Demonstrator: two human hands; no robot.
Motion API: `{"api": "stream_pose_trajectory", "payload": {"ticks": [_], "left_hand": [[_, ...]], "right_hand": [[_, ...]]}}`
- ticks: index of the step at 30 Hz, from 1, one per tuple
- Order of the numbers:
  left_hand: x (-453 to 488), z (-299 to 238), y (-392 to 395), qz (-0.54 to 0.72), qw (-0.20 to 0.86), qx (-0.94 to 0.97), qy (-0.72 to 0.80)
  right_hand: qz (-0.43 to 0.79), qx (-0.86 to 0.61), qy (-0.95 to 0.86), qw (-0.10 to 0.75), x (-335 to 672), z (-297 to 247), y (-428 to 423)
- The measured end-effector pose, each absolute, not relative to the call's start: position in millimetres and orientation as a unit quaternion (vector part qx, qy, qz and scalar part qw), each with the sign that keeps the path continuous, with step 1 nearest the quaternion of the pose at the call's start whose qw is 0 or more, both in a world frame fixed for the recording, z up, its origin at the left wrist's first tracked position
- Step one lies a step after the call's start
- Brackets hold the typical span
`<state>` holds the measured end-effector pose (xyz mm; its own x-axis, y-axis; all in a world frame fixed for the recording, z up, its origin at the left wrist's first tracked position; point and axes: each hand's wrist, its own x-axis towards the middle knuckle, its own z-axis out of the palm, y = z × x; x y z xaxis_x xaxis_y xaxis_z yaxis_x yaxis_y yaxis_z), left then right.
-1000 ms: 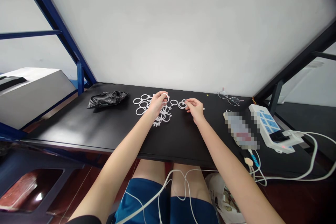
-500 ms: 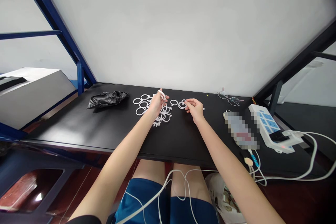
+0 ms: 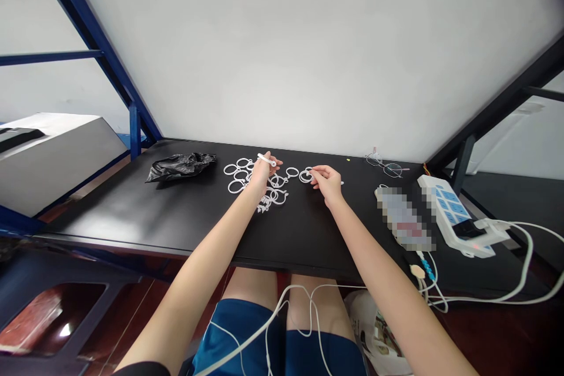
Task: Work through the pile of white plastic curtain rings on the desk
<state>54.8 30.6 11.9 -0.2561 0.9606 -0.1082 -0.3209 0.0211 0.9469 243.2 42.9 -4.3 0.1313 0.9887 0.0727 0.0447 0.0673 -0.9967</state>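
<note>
A white plastic curtain ring [image 3: 267, 159] is held in my left hand [image 3: 262, 173], pinched between thumb and fingers above the pile. Under and around this hand lies a loose pile of white curtain rings [image 3: 237, 186], several of them overlapping, partly hidden by the hand. My right hand [image 3: 327, 181] pinches the edge of a small group of white curtain rings [image 3: 304, 176] at the tabletop, to the right of the pile. Between my hands, a single ring [image 3: 291, 172] lies flat on the black table [image 3: 299, 235].
A crumpled black plastic bag [image 3: 181, 167] lies to the left. On the right are eyeglasses [image 3: 384, 164], a phone [image 3: 404, 218] with a cable, and a white power strip [image 3: 456, 214] with a plugged-in charger. White cables [image 3: 277, 311] cross above my lap.
My left hand has turned and shifted slightly left and down; the ring in it now tilts more level. The right hand stays nearly still at its rings.
</note>
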Motion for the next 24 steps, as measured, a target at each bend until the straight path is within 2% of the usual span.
{"api": "stream_pose_trajectory", "payload": {"ticks": [10,24], "left_hand": [[58.2,12.1,25.7,0.572,0.4,0.453,0.555],[58.5,11.6,25.3,0.571,0.356,0.467,0.574]], "right_hand": [[0.441,-0.517,-0.492,0.544,243.9,-5.3,43.5],[0.437,-0.52,-0.496,0.541,244.0,-6.2,44.2]]}}
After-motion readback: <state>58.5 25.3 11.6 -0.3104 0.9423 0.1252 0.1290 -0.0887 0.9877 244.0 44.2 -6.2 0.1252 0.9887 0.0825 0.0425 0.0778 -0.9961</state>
